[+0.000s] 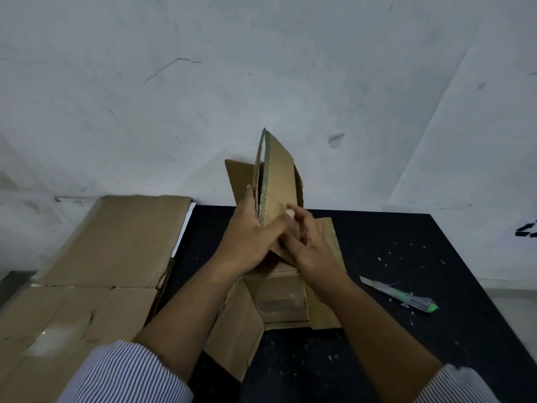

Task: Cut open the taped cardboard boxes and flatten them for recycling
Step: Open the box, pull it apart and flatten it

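Cardboard box [279, 175] | left hand [247, 242], right hand [315, 253] gripping | cutter [401, 295] aside

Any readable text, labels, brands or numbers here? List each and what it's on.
Nothing in this frame can be read.
Black marks at the right edge: cut off, unreadable.
Pale patch on the small box: blurred, no legible print.
Utility knife: no print legible.
Flattened cardboard: no print visible.

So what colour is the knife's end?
Bright green tip on the knife, clearest in head view.
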A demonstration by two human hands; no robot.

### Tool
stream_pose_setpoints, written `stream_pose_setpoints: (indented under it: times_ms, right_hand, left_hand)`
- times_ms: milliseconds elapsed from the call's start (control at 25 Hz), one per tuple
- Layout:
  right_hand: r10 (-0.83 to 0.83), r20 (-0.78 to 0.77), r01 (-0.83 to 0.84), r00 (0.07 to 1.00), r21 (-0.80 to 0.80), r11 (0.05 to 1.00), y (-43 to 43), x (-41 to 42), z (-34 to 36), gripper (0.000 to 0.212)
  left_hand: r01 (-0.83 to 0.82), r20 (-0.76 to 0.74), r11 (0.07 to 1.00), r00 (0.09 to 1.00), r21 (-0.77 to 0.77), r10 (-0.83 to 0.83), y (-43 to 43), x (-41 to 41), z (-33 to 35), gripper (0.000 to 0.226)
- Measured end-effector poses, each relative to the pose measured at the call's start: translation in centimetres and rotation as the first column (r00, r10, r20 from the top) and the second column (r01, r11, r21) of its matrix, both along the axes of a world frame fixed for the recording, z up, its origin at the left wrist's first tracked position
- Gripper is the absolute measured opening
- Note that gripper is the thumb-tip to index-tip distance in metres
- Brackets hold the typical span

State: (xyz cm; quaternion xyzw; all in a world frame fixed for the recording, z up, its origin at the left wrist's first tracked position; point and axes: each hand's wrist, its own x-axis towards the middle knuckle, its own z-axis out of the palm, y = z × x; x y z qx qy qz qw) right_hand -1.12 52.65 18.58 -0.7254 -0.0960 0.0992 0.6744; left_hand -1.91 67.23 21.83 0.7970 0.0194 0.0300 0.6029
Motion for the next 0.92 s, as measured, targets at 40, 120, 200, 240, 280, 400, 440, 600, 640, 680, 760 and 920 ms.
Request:
stream_pose_setpoints:
  times_ms: [40,120,200,240,280,400,440,600,640,680,760,920]
  right_hand:
    - [-0.027,-0.03,0.027,0.999,0.028,0.999,-0.1,0.5,-0.3,0.067]
    - [-0.068,-0.112,0.076,0.991,0.069,0.995,-0.7,1.9,-1.2,0.091]
    - [-0.013,-0.184,0.021,0.983,0.041,0.999,-1.8,2.9,-2.2,0.095]
    - [0.019,-0.211,-0.018,0.977,0.01,1.0,-2.4,3.1,-3.0,0.093]
    - [0.032,-0.223,-0.039,0.974,-0.029,0.999,-3.1,3.0,-3.6,0.089]
    - [-0.037,-0.227,0.016,0.973,-0.091,0.996,-4.3,2.7,-4.5,0.085]
    - [-0.054,-0.266,0.038,0.962,-0.064,0.997,-4.4,3.0,-4.6,0.086]
    - [-0.04,-0.349,0.052,0.936,0.024,0.998,-3.1,5.3,-4.7,0.097]
    - [-0.042,-0.349,0.049,0.936,0.014,0.999,-2.9,5.8,-4.7,0.103]
    - [-0.041,-0.341,0.044,0.939,0.002,0.999,-2.9,5.9,-4.7,0.101]
    - [-0.054,-0.31,0.053,0.949,-0.013,0.999,-3.1,5.7,-5.2,0.073]
    - [-0.033,-0.293,0.013,0.955,-0.07,0.997,-3.1,5.3,-6.8,0.043]
  left_hand:
    - [-0.035,0.002,0.997,0.999,0.067,0.035,-0.1,0.1,0.0,0.081]
    - [-0.08,-0.011,0.993,0.997,0.086,0.081,-0.3,0.3,-0.2,0.076]
    - [-0.093,-0.015,0.992,0.995,0.082,0.095,-0.8,0.3,-0.1,0.069]
    - [-0.096,-0.011,0.991,0.995,0.088,0.097,-1.1,0.4,0.0,0.066]
    - [-0.103,-0.009,0.99,0.994,0.093,0.104,-1.4,0.7,0.1,0.063]
    - [-0.108,-0.042,0.991,0.993,0.073,0.112,-2.0,1.9,0.4,0.057]
    - [-0.102,-0.053,0.992,0.993,0.072,0.106,-1.9,2.2,0.4,0.057]
    - [-0.134,-0.086,0.99,0.987,0.05,0.138,-1.3,2.8,-0.1,0.055]
    - [-0.154,-0.099,0.987,0.983,0.037,0.157,-1.1,2.9,-0.2,0.054]
    - [-0.169,-0.111,0.985,0.979,0.032,0.172,-1.0,3.1,-0.4,0.053]
    - [-0.182,-0.119,0.983,0.975,0.036,0.185,-0.9,3.5,-0.4,0.051]
    - [-0.188,-0.136,0.982,0.973,0.012,0.188,-0.6,4.5,-0.3,0.049]
